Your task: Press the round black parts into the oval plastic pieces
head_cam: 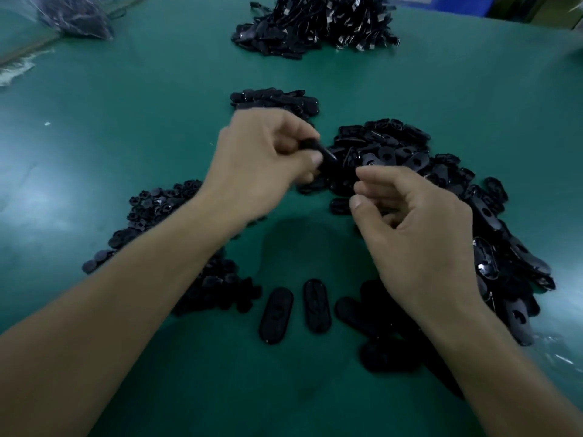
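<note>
Black oval plastic piece [326,153]: pinched between the thumb and curled fingers of the left hand [268,165] and held above the table, its far end pointed toward the right-hand pile.

Right hand [416,234]: raised just beside the left, fingers half curled, thumb and forefinger parted. Nothing is seen between them, and whether a small part is kept in the palm cannot be told.

Pile of oval plastic pieces [410,152]: spread behind and to the right of the right hand.

Heap of round black parts [151,209]: partly covered by the left forearm.

Two oval pieces [276,315] [316,305]: laid side by side on the green table [126,127], between the forearms.

Small stack of black pieces [274,99]: placed beyond the left hand.

Large far heap [315,26]: dark items with pale metal ends, set at the far edge.
</note>
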